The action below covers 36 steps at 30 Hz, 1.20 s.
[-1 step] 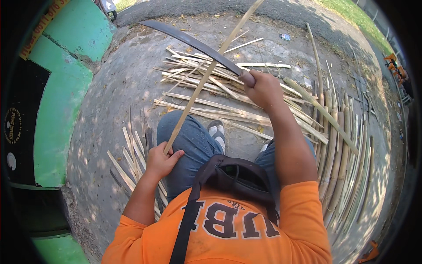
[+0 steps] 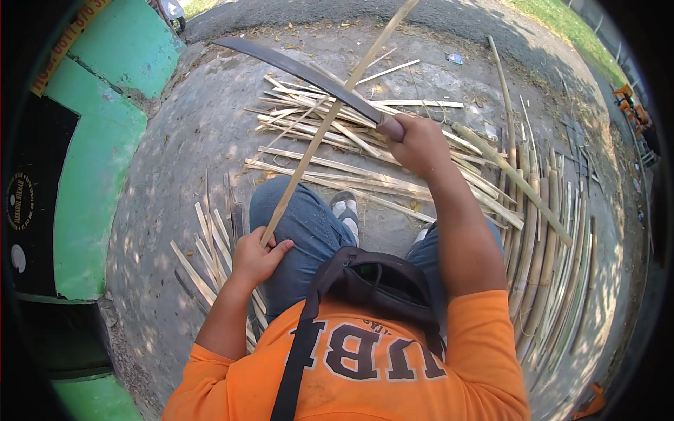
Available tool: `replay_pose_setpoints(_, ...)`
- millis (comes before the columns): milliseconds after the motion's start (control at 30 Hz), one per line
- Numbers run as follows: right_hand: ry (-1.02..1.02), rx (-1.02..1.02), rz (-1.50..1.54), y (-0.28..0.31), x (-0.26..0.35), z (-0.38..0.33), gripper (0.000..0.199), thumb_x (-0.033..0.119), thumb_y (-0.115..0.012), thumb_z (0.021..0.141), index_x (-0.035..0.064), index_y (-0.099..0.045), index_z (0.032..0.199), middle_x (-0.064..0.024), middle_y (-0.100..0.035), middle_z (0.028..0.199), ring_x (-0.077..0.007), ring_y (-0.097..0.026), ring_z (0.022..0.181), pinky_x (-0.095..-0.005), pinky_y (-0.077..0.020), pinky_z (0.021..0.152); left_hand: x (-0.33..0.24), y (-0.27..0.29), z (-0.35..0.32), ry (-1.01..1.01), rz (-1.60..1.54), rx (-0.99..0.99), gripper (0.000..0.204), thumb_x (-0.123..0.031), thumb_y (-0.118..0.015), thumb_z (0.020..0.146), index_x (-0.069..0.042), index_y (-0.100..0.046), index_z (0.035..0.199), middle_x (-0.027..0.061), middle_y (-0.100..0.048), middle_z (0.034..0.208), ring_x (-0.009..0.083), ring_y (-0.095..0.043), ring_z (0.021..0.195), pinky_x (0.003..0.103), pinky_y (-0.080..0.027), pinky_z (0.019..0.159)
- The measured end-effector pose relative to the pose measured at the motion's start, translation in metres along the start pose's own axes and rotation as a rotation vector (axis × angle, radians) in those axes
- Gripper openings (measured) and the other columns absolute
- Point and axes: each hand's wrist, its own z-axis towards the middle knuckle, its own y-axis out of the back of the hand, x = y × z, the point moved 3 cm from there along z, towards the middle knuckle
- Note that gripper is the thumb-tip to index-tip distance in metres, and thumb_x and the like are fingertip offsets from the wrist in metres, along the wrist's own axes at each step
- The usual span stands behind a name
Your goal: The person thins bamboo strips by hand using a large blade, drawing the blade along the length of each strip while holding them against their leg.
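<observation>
- Heap of split bamboo strips (image 2: 365, 151) scattered on the concrete ground (image 2: 203, 133) ahead.
- Row of longer bamboo slats (image 2: 554, 245) lying side by side at the right.
- Smaller bundle of strips (image 2: 207, 256) at the left.
- Green painted wall (image 2: 91, 175) on the left.
- Black shoulder bag (image 2: 379, 281) against the orange shirt (image 2: 393, 365).

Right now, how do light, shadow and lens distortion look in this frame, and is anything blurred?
Head view: hard sunlight, dappled shade on the ground; strong fisheye bend, black rim at the corners, so the bamboo poles on the right curve; the blade in the right hand and the strip in the left hand look sharp, with no clear motion blur; no glare.
</observation>
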Motion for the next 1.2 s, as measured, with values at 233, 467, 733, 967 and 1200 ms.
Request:
replay_pose_setpoints(233,0.494,0.202,-0.131,-0.013,0.036,-0.014,0.012,0.024,-0.075,0.073,0.0166,-0.070,0.080,-0.0090,-0.072,0.077,-0.0357,-0.072,0.079,-0.0503,-0.0545,0.069,-0.006,0.005,0.001,-0.025,0.038,0.033,0.050,-0.042,-0.091,0.083,-0.005,-0.059,0.077,0.0096,-0.059,0.060,0.0238,-0.056,0.056,0.037,-0.047,0.058)
replay_pose_setpoints(467,0.078,0.021,0.028,-0.027,-0.009,0.006,0.017,0.028,-0.075,0.085,0.0117,-0.072,0.088,-0.0188,-0.072,0.080,-0.0442,-0.070,0.081,-0.0547,-0.0546,0.072,-0.001,0.003,0.003,0.026,-0.020,0.053,0.051,-0.044,-0.091,0.083,-0.004,-0.061,0.078,0.0115,-0.061,0.061,0.0288,-0.058,0.055,0.038,-0.049,0.058)
replay_pose_setpoints(733,0.178,-0.044,-0.022,-0.026,-0.007,0.001,0.015,0.026,-0.074,0.081,0.0148,-0.073,0.092,-0.0164,-0.073,0.080,-0.0420,-0.071,0.077,-0.0545,-0.0566,0.071,-0.014,0.006,0.002,0.012,0.080,0.057,0.050,-0.045,-0.090,0.083,-0.003,-0.063,0.079,0.0121,-0.062,0.062,0.0303,-0.063,0.058,0.040,-0.050,0.059)
replay_pose_setpoints(967,0.574,0.308,-0.126,-0.051,0.046,-0.025,0.017,0.025,-0.076,0.073,0.0158,-0.069,0.086,-0.0074,-0.073,0.078,-0.0332,-0.072,0.076,-0.0461,-0.0541,0.075,-0.010,0.006,0.002,0.012,0.048,0.064,0.049,-0.044,-0.090,0.083,-0.003,-0.064,0.079,0.0126,-0.064,0.063,0.0322,-0.065,0.059,0.041,-0.050,0.060)
replay_pose_setpoints(1200,0.513,0.269,-0.116,-0.044,0.035,-0.023,0.016,0.022,-0.075,0.072,0.0140,-0.069,0.084,-0.0105,-0.072,0.076,-0.0355,-0.072,0.078,-0.0485,-0.0545,0.075,-0.008,0.006,0.002,-0.006,0.063,0.063,0.050,-0.044,-0.089,0.084,-0.003,-0.063,0.079,0.0137,-0.065,0.065,0.0337,-0.065,0.061,0.041,-0.050,0.060)
